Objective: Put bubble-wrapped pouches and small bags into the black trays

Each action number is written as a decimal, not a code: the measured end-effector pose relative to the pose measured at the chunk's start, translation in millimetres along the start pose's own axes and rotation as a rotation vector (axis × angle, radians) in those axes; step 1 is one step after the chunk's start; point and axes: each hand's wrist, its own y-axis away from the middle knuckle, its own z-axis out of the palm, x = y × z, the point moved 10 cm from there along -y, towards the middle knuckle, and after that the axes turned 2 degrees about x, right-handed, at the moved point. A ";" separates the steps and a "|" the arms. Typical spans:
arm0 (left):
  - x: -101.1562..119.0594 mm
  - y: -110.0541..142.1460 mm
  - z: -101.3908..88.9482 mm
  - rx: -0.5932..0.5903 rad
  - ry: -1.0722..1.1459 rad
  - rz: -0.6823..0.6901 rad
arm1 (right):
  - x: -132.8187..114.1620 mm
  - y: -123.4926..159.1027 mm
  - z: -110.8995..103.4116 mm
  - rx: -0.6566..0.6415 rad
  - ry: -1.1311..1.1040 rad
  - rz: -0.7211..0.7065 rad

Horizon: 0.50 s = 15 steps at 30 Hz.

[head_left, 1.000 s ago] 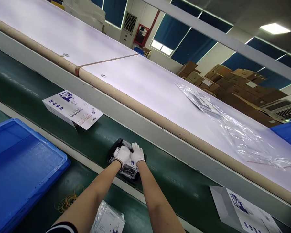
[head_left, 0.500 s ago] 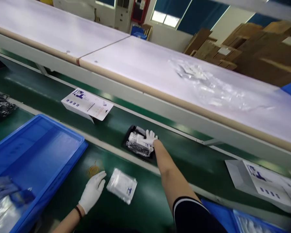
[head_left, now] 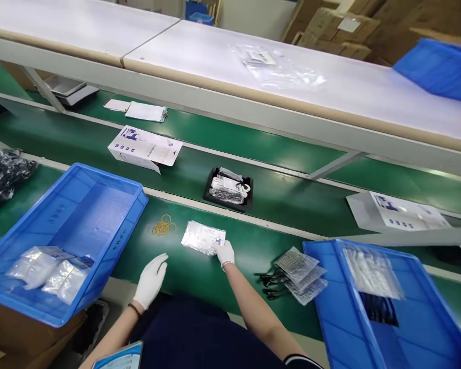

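My right hand, in a white glove, has its fingers closed at the right end of a flat stack of clear plastic packets on the green bench. Printed blue marks show near that end. White-gloved too, my left hand is over the bench's near edge, fingers stretched out and holding nothing. Yellow rubber bands lie loose beyond it. Farther back on the green belt sits a black tray with wrapped items and a white hook-shaped part inside.
A blue bin with bagged bundles is at left, another blue bin at right. Bubble-wrapped pieces with black cables lie beside the right one. Printed white boxes rest on the belt. A white shelf runs above.
My right hand has come back from the black tray to the plastic packets, leaving the tray on the belt. My left hand stays open near the bench edge. The view has tilted down.
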 end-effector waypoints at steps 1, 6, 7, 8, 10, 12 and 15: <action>15.1 -5.8 3.2 -0.011 0.003 0.045 | -0.6 -1.7 -10.3 0.010 -0.001 -0.016; 80.9 -26.3 33.3 -0.124 0.056 0.159 | -13.3 30.7 -38.4 -0.005 -0.138 -0.094; 89.7 -28.6 44.6 -0.171 0.094 0.137 | -18.8 44.0 -33.7 -0.051 -0.186 -0.119; 97.1 -29.9 57.0 -0.226 0.145 0.102 | -25.2 57.1 -27.9 -0.104 -0.228 -0.151; 111.0 -30.0 78.9 -0.318 0.261 0.035 | -34.7 77.6 -23.1 -0.193 -0.280 -0.220; 123.5 -28.1 90.5 -0.364 0.345 0.001 | -29.7 84.0 -41.1 -0.194 -0.282 -0.272; 131.8 -23.8 87.5 -0.362 0.361 -0.027 | 17.6 67.5 -113.7 -0.010 -0.222 -0.278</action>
